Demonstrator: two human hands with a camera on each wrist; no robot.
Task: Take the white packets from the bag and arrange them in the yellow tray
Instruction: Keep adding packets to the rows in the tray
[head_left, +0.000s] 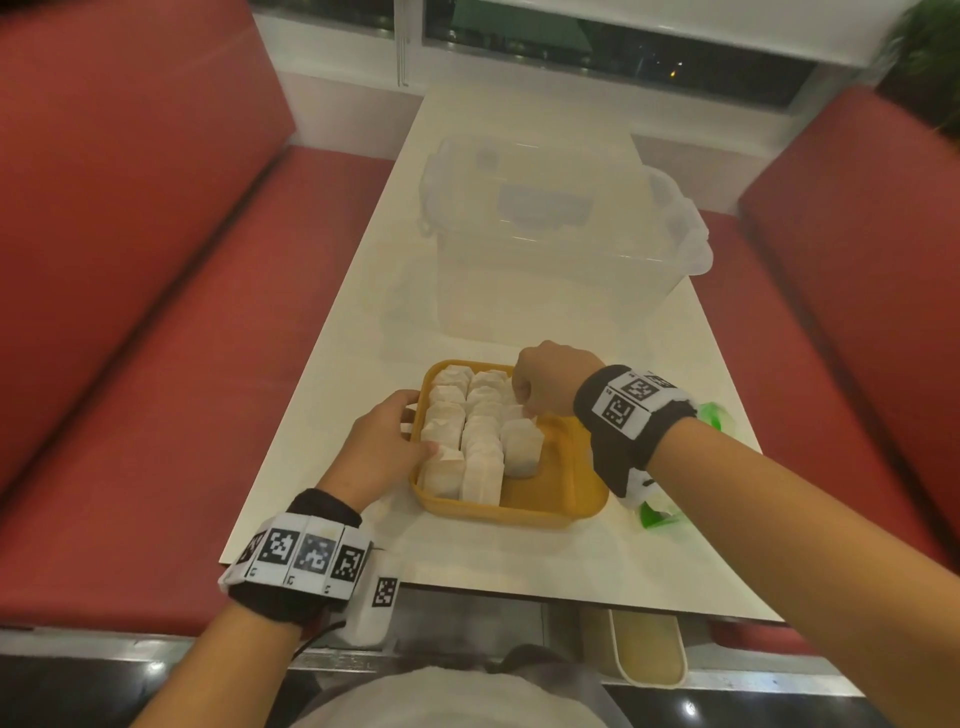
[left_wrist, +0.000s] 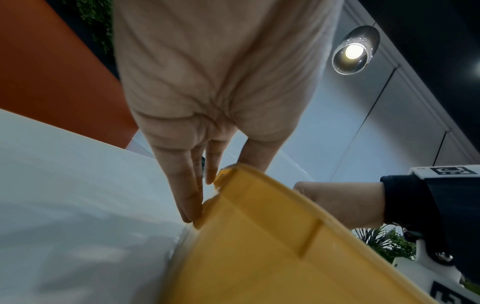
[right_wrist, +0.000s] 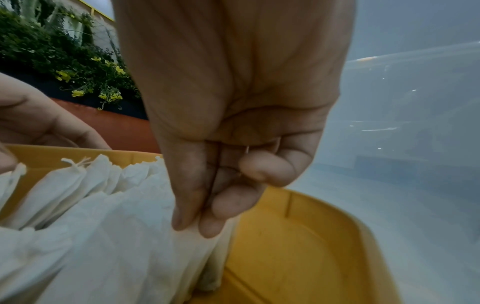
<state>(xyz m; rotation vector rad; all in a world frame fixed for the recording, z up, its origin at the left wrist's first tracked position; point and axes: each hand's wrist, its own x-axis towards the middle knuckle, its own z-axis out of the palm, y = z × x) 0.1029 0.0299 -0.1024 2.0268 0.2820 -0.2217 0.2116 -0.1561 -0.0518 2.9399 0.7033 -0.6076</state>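
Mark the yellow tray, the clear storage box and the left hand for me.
yellow tray (head_left: 563, 470): head view, bare floor on its right side.
clear storage box (head_left: 545, 270): head view, front wall.
left hand (head_left: 379, 449): head view, back of the hand.

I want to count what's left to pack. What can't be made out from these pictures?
- Bag: head view, mostly behind the right hand and its wristband; contents unseen.
- Packets: back of the third row hidden under that hand.
- Clear box: blurred, contents unclear.
- Tray: left wrist view shows only its outer wall.

white packets (head_left: 470, 431) upright in rows — yellow tray (head_left: 561, 457)
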